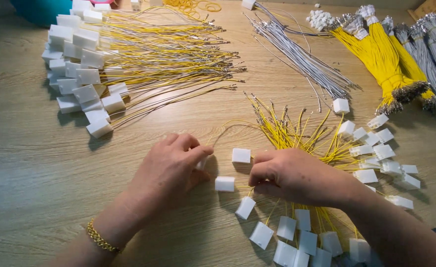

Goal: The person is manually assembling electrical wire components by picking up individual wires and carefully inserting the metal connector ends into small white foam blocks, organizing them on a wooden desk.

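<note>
Head view — two loose small white plastic connector blocks (241,155) between hands; left hand (171,170) curled, pinching thin yellow wire (228,124); right hand (292,175) fingers pressed together on fanned yellow wire bundle (297,129).

Between the fingers (198,154) of the left hand (171,168) and those of the right hand (290,174) lie two small white plastic connector blocks (241,155) on the pale wooden desk (25,163). A loose fan of yellow wires with white plugs (297,131) lies under and behind the right fingers. A heap of finished yellow wire leads with white housings (87,64) lies far behind the left fingers.
</note>
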